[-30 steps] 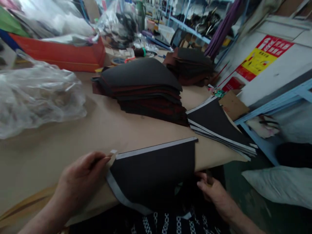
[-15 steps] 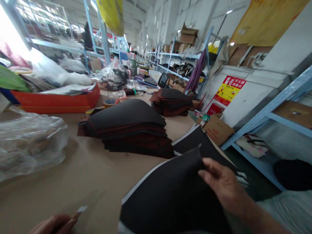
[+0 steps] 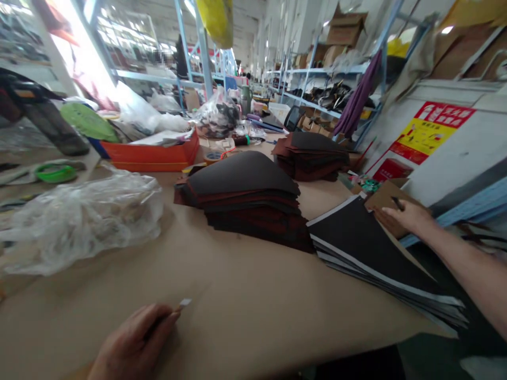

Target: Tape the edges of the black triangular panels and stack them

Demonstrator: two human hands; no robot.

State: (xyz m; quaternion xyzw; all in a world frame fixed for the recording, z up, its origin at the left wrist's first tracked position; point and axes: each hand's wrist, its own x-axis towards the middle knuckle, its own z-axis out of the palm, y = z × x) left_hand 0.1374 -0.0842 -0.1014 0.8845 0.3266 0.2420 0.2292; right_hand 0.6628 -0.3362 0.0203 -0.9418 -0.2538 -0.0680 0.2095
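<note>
My left hand (image 3: 138, 338) is low over the table, finger and thumb pinched on a small white-tipped piece (image 3: 184, 303) whose kind I cannot make out. At the right, my right hand (image 3: 414, 215) hovers just beyond the upper edge of a fanned stack of black sheets with pale grey borders (image 3: 368, 243). Its fingers are stretched out and off the sheets; a small dark patch shows at the fingertips, too unclear to name. Left of that stack lies a thick pile of dark brown and black cut pieces (image 3: 253, 184), with a second such pile (image 3: 312, 153) behind it.
Crumpled clear plastic (image 3: 91, 221) lies on the brown table (image 3: 237, 306) at the left. Farther back are an orange-red box (image 3: 150, 155), a tape roll (image 3: 213, 157) and stuffed bags. Cardboard boxes and blue shelving (image 3: 467, 206) stand at the right.
My right hand has let go of the black sheet and moved away to the upper right; the sheet is on the stack. My view has swung left. The left hand keeps its pinch.
</note>
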